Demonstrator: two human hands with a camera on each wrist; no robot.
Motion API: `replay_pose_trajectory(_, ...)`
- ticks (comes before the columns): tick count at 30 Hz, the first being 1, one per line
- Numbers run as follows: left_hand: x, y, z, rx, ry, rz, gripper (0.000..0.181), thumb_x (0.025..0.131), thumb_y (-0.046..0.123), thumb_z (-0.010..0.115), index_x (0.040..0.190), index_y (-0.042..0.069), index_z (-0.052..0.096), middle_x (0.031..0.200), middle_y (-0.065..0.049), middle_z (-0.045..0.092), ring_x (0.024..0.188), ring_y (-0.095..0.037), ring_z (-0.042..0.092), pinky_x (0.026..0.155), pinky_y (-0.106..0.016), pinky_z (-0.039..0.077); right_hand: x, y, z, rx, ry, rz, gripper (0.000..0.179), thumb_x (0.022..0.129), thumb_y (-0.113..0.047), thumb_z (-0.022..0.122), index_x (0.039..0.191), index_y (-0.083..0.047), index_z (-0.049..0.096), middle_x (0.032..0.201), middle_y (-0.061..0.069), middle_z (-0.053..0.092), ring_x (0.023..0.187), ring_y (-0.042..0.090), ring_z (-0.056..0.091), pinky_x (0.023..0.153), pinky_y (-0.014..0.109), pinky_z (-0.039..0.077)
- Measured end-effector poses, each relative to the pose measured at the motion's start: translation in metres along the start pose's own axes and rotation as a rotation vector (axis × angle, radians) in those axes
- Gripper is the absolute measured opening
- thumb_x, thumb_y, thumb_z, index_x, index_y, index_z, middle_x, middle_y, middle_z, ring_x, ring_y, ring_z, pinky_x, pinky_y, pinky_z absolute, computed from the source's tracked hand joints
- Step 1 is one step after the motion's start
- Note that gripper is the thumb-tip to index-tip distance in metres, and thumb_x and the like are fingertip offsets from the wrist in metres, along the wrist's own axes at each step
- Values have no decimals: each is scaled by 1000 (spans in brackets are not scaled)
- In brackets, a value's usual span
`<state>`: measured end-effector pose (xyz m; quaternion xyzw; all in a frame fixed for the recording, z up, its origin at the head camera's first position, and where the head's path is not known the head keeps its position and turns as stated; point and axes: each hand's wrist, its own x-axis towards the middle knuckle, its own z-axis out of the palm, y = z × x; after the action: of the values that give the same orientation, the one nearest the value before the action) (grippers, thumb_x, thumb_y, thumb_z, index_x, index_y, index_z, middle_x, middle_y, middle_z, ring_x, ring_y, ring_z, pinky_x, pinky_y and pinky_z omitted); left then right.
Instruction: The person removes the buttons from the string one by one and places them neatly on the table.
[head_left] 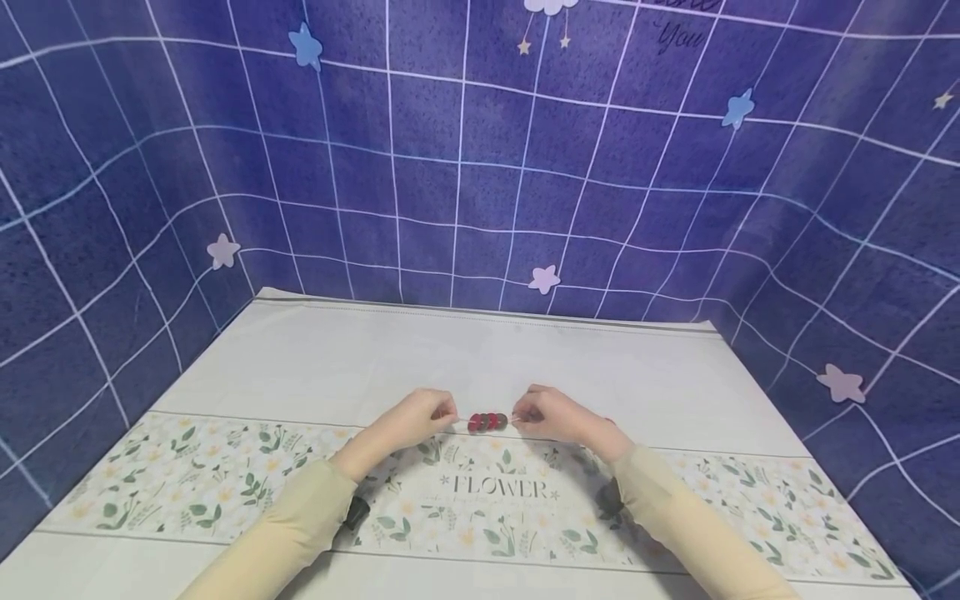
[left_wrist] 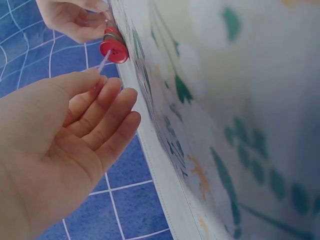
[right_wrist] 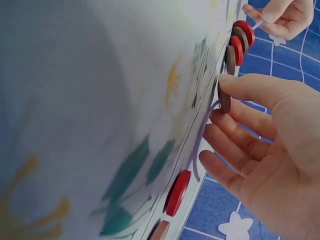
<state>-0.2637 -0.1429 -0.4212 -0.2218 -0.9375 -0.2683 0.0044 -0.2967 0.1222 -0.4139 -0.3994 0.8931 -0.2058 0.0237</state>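
Note:
A short row of red and brown buttons (head_left: 487,422) sits on a pale cord between the two hands, over the table's middle. The left hand (head_left: 420,415) pinches the cord (left_wrist: 103,64) between thumb and index finger, just beside the end red button (left_wrist: 116,51); its other fingers are loosely bent. In the right wrist view, the right hand (right_wrist: 280,130) pinches a single brown button (right_wrist: 224,97) between thumb and fingers, slightly apart from the row. From that button a loose purplish cord tail (right_wrist: 196,155) hangs down.
Another red button (right_wrist: 178,193) and a brownish one (right_wrist: 160,230) lie on the table near the right wrist. The white tablecloth (head_left: 360,342) has a floral band with the word FLOWER. A blue gridded curtain (head_left: 480,167) with stars surrounds the table's back and sides.

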Motion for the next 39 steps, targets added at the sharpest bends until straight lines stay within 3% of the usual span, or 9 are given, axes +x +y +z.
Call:
replay_pose_trajectory(22,0,0,0,6,10,-27,8,90,23,62,85,17,62,81,7,63,79,-7,59,80,-31,52,-11,10,-4,-8,69,-20,16,81,-12,68,95,-5,69,83,4,61,76,16,56,74,27,50)
replay_pose_trajectory(39,0,-1,-1,-8,7,3,7,90,20,61,85,16,62,79,7,63,75,-6,57,75,-29,51,-18,16,-9,-9,66,20,15,82,-12,67,95,-5,70,79,3,59,71,14,53,69,24,48)
